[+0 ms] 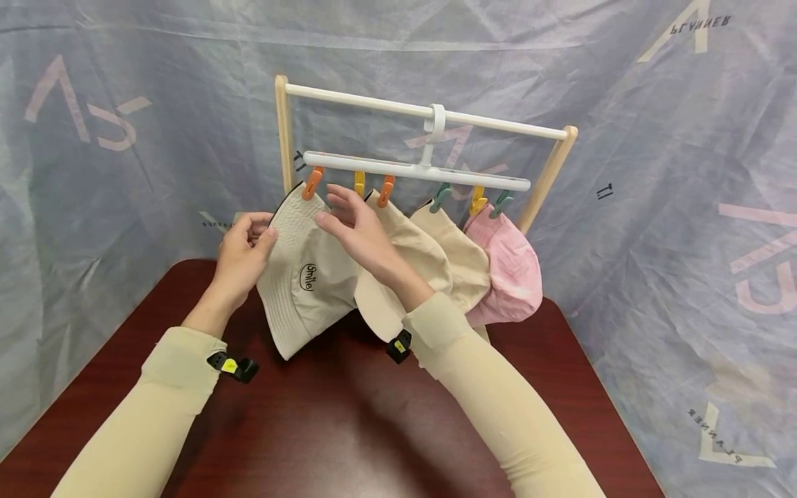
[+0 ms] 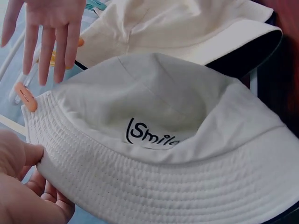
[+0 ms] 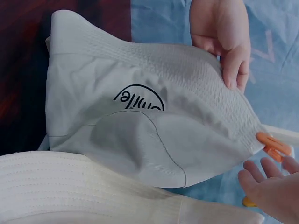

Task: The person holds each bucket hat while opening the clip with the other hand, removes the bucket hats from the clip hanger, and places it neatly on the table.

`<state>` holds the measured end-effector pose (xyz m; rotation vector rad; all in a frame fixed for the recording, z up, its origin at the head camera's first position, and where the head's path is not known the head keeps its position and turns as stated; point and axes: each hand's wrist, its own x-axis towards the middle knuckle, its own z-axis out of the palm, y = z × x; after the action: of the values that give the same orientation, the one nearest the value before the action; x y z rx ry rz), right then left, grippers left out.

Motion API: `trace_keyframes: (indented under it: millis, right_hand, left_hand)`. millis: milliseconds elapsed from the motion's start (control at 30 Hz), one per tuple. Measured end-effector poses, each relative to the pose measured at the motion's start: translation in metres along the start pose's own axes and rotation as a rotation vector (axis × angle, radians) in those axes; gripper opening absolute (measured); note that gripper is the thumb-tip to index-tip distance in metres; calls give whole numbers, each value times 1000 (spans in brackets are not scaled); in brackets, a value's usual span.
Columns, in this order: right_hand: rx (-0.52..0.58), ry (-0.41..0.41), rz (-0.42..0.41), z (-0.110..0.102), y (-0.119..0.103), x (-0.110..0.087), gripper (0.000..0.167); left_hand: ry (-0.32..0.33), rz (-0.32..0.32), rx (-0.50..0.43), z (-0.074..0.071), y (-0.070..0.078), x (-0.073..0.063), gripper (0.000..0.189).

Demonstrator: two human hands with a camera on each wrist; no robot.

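As the left hand [image 1: 241,250] pinches the brim [image 1: 280,287] of the "Smile" bucket hat [image 1: 330,283], clipped under the left end of the white hanger [image 1: 373,167], the right hand [image 1: 361,235], fingers loosely extended, hovers just below the same hanger.

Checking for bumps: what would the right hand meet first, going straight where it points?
Likely the orange clip on the Smile hat, or the brim beside it; depth is unclear.
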<state>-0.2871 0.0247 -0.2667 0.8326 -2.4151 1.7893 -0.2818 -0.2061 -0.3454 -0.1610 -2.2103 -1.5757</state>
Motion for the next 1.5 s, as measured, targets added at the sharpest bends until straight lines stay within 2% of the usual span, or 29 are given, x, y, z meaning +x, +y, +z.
trace_keyframes:
  millis: [433,667,1000,1300,1500]
  right_hand:
    - [-47,44,77,9,-5,20,68]
    - [33,93,106,22,-8,33,61]
    - [93,147,128,30,-7,47,52]
    - [231,185,104,36,1,56,37]
    - [246,199,77,33,1,56,30]
  left_hand:
    - [-51,-32,-135,0,0,-5,43]
    - [-57,-42,-185,2,2,-7,41]
    - [-68,-49,-197,0,-2,-8,39]
    - [-62,-57,-204,1,-1,-9,38]
    - [-55,-43,-213,3,-1,-8,36]
